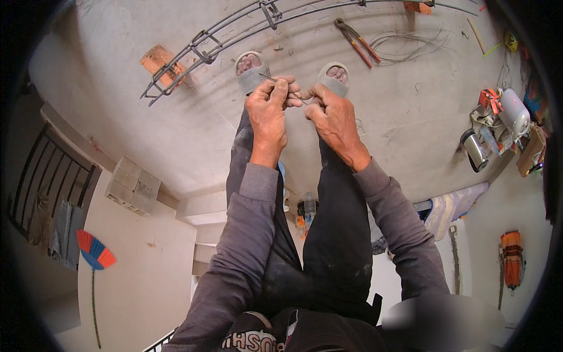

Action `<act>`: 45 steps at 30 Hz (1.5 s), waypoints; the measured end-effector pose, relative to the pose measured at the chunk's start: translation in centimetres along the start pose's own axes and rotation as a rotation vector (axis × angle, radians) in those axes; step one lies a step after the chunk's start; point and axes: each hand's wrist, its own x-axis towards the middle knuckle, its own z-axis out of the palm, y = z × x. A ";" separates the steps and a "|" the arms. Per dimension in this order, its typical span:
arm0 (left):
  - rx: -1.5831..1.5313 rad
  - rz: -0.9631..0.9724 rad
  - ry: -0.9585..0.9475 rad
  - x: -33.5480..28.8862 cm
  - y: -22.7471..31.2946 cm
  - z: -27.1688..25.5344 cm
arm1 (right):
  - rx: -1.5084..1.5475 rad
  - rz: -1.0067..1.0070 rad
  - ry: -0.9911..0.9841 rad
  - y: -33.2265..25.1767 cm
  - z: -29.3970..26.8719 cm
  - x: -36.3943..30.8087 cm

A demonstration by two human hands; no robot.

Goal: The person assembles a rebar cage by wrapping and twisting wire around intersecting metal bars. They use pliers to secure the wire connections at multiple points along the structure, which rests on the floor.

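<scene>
In front of me, above my sandalled feet, both my hands are closed on a thin dark wire point(265, 77). One end sticks out past the thumb and forefinger of my left hand point(270, 114). My right hand point(335, 120) grips the wire close beside it, with the fingers curled and the grip partly hidden. A long cage of steel bars point(218, 43) with square stirrups rests on bricks beyond my feet. End-cutting nippers point(359, 43) with red handles lie on the floor, touching a loose bundle of thin wire point(407, 47).
An orange brick point(162, 66) props the cage's left end. At right stand a steel tumbler point(474, 150), a grey-white cylinder point(515, 113) and a red box point(490, 101) amid clutter. Left are concrete blocks point(134, 186) and a red-and-blue broom point(96, 251). Wire scraps litter the floor.
</scene>
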 end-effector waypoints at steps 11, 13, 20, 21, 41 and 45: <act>-0.089 -0.035 0.005 0.3 -0.3 -0.1 | 0.045 -0.005 -0.026 0.0 0.0 1.1; -0.117 -0.049 0.001 0.2 -0.2 -0.2 | 0.019 -0.036 -0.026 0.5 -0.1 1.3; -0.127 -0.037 -0.044 0.9 -0.2 -0.6 | 0.176 0.008 -0.045 1.7 1.0 1.2; -0.057 -0.032 -0.073 1.1 0.3 -0.4 | 0.161 0.032 -0.028 1.6 0.7 0.9; 1.709 0.903 0.027 15.3 0.4 -1.6 | -0.213 0.305 0.101 7.7 -0.5 5.9; 1.580 0.980 0.087 18.0 -1.1 -1.2 | -0.093 0.358 0.079 7.6 1.8 6.4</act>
